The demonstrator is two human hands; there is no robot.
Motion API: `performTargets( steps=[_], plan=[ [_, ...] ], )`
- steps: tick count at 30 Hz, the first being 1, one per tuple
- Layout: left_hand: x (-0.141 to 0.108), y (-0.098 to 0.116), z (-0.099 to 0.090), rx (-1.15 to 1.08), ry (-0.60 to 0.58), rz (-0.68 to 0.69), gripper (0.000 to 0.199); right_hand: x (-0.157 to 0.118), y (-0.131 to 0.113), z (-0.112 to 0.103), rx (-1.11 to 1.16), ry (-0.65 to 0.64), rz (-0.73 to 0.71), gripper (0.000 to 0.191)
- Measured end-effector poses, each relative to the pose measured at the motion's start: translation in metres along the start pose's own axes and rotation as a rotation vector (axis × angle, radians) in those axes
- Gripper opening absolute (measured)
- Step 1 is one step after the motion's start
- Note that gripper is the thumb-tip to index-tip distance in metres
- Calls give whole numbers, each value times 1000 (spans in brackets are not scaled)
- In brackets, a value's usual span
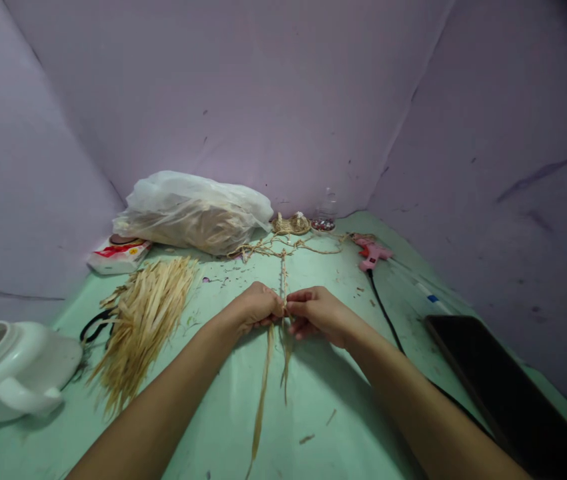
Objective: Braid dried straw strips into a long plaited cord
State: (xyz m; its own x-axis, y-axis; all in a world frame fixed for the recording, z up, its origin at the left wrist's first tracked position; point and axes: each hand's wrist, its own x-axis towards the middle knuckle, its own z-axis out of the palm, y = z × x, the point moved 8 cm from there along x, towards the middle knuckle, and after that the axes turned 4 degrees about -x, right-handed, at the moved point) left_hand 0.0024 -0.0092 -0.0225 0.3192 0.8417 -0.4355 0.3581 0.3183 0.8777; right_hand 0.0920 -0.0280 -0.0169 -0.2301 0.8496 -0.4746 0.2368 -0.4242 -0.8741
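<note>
A thin straw-coloured braid (283, 270) runs away from me down the middle of the green table. My left hand (259, 305) is closed on the braid's near end from the left. From the right, my right hand (316, 312) pinches the same spot with thumb and forefinger, its other fingers curled loosely below. Loose fibre strands (263, 393) hang from under both hands toward me. The far end of the braid meets a tangle of thin cord (263, 248). Fingers partly hide the point where the strands cross.
Left lie a bundle of dry fibre strips (146, 327), black-handled scissors (96, 327), a white ceramic pot (23, 370) and a small box (119, 257). A plastic bag (193, 210) sits behind. Right are a pink glue gun (372, 253) with its cord and a dark phone-like slab (503, 393).
</note>
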Motion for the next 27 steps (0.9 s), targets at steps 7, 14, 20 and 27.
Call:
performTargets(
  steps=[7, 14, 20, 27],
  plan=[
    [1, -1, 0, -22, 4, -10, 5, 4, 7, 0, 94, 34, 28, 10],
    [1, -1, 0, -32, -30, 14, 3, 1, 6, -2, 54, 51, 33, 8],
    [1, 1, 2, 36, -30, 15, 4, 5, 9, -3, -46, 48, 35, 13],
    [2, 3, 2, 54, -1, 28, 3, 15, 17, -9, -198, 124, -2, 13]
  ],
)
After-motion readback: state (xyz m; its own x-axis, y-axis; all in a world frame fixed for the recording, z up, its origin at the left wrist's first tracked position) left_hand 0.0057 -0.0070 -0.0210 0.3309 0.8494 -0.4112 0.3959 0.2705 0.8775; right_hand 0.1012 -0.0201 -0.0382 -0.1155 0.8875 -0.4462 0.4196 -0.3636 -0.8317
